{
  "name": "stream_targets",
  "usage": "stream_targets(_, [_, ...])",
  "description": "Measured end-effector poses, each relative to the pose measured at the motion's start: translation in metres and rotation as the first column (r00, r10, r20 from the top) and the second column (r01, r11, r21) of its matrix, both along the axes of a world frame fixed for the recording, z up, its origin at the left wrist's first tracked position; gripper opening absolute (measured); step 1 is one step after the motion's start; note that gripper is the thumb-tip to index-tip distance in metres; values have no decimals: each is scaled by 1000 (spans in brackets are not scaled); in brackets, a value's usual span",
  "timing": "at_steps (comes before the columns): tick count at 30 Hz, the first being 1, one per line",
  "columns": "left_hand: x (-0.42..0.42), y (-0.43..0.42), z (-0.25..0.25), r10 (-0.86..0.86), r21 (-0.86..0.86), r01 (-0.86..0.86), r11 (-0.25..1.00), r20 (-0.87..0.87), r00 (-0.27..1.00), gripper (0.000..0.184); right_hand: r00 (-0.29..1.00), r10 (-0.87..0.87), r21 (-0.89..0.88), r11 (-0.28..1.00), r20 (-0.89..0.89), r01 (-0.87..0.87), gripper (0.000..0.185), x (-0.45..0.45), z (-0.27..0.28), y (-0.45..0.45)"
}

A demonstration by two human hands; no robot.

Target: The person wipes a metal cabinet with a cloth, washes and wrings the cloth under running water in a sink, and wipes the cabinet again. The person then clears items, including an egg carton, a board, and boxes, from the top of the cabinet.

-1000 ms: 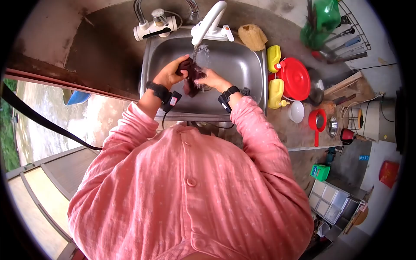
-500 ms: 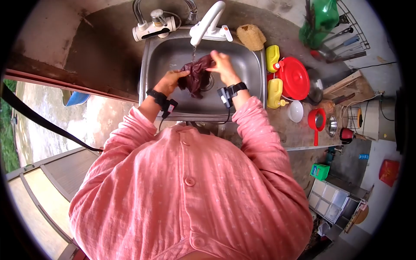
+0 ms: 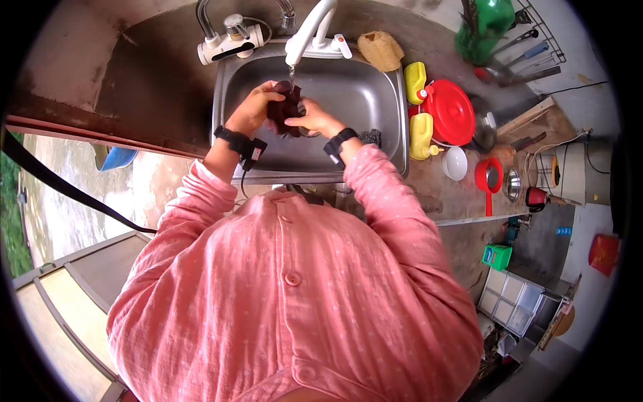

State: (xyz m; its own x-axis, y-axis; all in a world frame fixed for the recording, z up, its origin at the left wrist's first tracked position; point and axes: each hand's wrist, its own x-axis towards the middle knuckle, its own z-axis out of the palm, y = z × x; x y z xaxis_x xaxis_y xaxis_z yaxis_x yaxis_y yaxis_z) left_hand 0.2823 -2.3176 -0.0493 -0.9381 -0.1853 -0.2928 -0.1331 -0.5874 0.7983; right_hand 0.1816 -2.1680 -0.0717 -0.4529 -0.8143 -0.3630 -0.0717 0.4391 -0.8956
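Observation:
A wet, dark maroon cloth (image 3: 284, 110) is bunched up between my hands over the sink (image 3: 348, 87). Water runs onto it from the white faucet (image 3: 310, 30). On the cloth's left side my left hand (image 3: 253, 108) is closed, its fingers gripping the upper edge. From the right, my right hand (image 3: 313, 119) pinches the cloth with thumb and fingers. A small dark scrubbing pad (image 3: 370, 137) lies in the sink to the right of my right wrist.
A loofah sponge (image 3: 380, 51) rests on the sink's back right corner. Right of the sink stand yellow bottles (image 3: 421, 136), a red lid (image 3: 450, 111), a white bowl (image 3: 455, 163) and a red ladle (image 3: 489, 175). A second tap (image 3: 231, 40) stands at the back left.
Both hands have moved left with the cloth, which is now more bunched and upright. My right hand has come lower. The dark scrubbing pad has come into sight.

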Motion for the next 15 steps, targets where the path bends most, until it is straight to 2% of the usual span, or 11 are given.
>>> stream_targets(1, [3,-4,-6,-2,0,2,1000,0,1000,26,972,-89,107,992,216,67,55,9,7,-1])
stream_targets(2, [8,-10,-16,56,-7,-56,998,0,998,25,972,-90,106,992,215,68,55,7,-4,-5])
stream_targets(4, [11,-14,-23,121,-16,-121,993,-2,993,24,965,-250,-54,965,83,255,34,0,-37,-15])
stream_targets(5, [14,-10,-23,216,33,-230,973,228,949,31,966,-245,-56,967,85,250,34,5,-35,-18])
stream_targets(7, [17,3,-25,315,56,-455,889,647,695,59,770,-485,-467,840,-415,278,21,19,-31,-18])
stream_targets(8, [14,14,-23,173,287,-492,822,696,697,80,695,-516,-556,807,-501,199,16,23,-26,-19])
stream_targets(9, [12,20,-33,176,289,-498,817,698,694,80,699,-510,-554,810,-502,193,16,26,-22,-16])
stream_targets(11, [1,24,-48,-6,709,-391,588,486,874,73,863,-368,-371,899,-346,235,10,29,-9,-14])
stream_targets(12, [-3,29,-50,85,590,-299,750,362,928,68,905,-351,-331,906,-240,263,9,33,5,-11])
stream_targets(13, [-6,31,-50,85,593,-298,748,359,929,68,905,-349,-329,907,-244,262,9,32,5,-11])
stream_targets(15, [-11,32,-41,82,567,-352,745,445,892,57,890,-421,-285,843,177,456,7,31,1,-12])
